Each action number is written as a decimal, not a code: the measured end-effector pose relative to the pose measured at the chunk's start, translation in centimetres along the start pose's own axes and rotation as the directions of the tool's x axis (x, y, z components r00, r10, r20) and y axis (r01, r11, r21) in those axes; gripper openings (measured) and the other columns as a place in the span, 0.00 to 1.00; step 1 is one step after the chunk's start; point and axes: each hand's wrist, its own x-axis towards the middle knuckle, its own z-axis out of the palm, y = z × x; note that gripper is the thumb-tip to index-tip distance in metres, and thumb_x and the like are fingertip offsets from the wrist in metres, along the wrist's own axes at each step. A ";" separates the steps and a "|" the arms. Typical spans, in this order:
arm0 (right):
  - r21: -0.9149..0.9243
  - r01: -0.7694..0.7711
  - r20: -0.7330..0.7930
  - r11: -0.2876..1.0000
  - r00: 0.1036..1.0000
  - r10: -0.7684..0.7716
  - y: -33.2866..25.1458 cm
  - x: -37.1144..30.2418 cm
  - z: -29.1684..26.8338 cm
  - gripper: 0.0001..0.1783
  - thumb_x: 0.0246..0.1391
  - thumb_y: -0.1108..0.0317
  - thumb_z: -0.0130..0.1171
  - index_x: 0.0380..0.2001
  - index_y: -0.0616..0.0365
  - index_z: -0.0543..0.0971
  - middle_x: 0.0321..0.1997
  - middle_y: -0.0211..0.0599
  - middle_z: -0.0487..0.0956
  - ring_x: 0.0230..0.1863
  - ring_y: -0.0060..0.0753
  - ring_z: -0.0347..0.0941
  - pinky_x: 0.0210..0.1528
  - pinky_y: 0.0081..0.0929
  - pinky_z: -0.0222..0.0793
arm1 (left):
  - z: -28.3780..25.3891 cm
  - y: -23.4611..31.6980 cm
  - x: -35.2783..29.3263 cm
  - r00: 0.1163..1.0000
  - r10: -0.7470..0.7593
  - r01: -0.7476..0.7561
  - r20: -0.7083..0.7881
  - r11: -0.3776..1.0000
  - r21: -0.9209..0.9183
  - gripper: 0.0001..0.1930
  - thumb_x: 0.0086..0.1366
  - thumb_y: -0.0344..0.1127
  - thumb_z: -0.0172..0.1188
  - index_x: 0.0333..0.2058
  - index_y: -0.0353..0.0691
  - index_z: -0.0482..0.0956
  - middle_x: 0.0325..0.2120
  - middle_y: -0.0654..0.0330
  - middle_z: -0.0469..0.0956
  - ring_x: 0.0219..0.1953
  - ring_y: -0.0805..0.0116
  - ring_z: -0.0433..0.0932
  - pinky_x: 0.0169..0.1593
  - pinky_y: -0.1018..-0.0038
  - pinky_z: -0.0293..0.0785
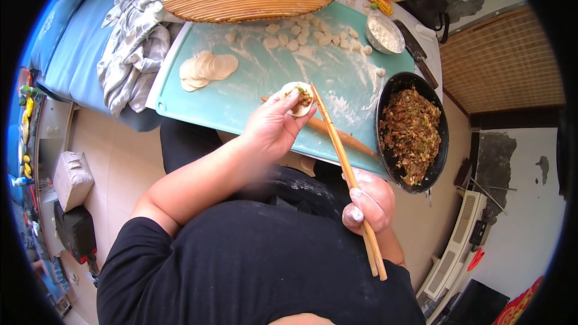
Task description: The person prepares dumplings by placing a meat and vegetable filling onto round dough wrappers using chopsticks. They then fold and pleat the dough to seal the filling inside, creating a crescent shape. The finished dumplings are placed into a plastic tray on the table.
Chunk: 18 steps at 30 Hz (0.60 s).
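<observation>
A teal mat (253,78), dusted white, carries most of the work. A woven tray (241,10) lies at its far side; a black pan (415,189) of filling (412,129), at its right. Chopsticks (335,135) slant across the rolling pin (354,142). The two hands are apart: the right hand (372,201) is closed around the chopsticks, while the left hand (274,120) pinches a wrapper. Overlapping discs (208,69) lie at left on the mat; a bowl (371,39) stands far right. The wrapper (307,108), with filling on it, is above the mat's near part, beside the chopstick tips; contact cannot be told. Smallest, dough pieces (293,45) are scattered along the far side.
</observation>
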 end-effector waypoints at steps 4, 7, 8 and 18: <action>-0.056 0.050 0.055 0.997 0.997 -0.047 -0.2 0.4 0.2 0.10 0.50 0.66 0.52 0.32 0.62 0.72 0.25 0.41 0.72 0.25 0.42 0.74 0.26 0.32 0.75 | 0.8 0.0 0.3 1.000 0.015 -0.014 0.025 0.999 -0.031 0.14 0.62 0.31 0.49 0.45 0.32 0.65 0.45 0.52 0.69 0.49 0.62 0.69 0.52 0.69 0.69; -0.038 0.051 0.021 0.998 0.999 -0.051 -0.1 0.4 0.4 0.10 0.50 0.66 0.53 0.32 0.62 0.72 0.25 0.41 0.72 0.25 0.42 0.74 0.26 0.33 0.75 | 1.0 0.0 0.5 1.000 0.019 -0.019 -0.001 0.999 -0.045 0.15 0.62 0.30 0.50 0.46 0.31 0.65 0.45 0.52 0.69 0.49 0.62 0.69 0.52 0.69 0.69; -0.038 0.048 0.007 0.998 0.999 -0.048 -0.1 0.4 0.5 0.10 0.50 0.66 0.53 0.32 0.62 0.72 0.25 0.41 0.72 0.25 0.42 0.74 0.26 0.33 0.75 | 0.8 -0.1 0.6 1.000 0.021 -0.020 0.004 0.999 -0.050 0.15 0.62 0.30 0.50 0.46 0.31 0.64 0.45 0.51 0.69 0.49 0.62 0.69 0.52 0.69 0.69; 0.003 0.006 0.046 1.000 0.999 -0.006 0.4 0.0 0.2 0.10 0.51 0.64 0.54 0.31 0.61 0.72 0.25 0.40 0.73 0.26 0.41 0.75 0.26 0.32 0.75 | 0.2 0.3 0.7 1.000 0.022 -0.022 0.010 1.000 0.012 0.15 0.60 0.31 0.52 0.45 0.32 0.65 0.45 0.52 0.69 0.50 0.62 0.68 0.53 0.70 0.68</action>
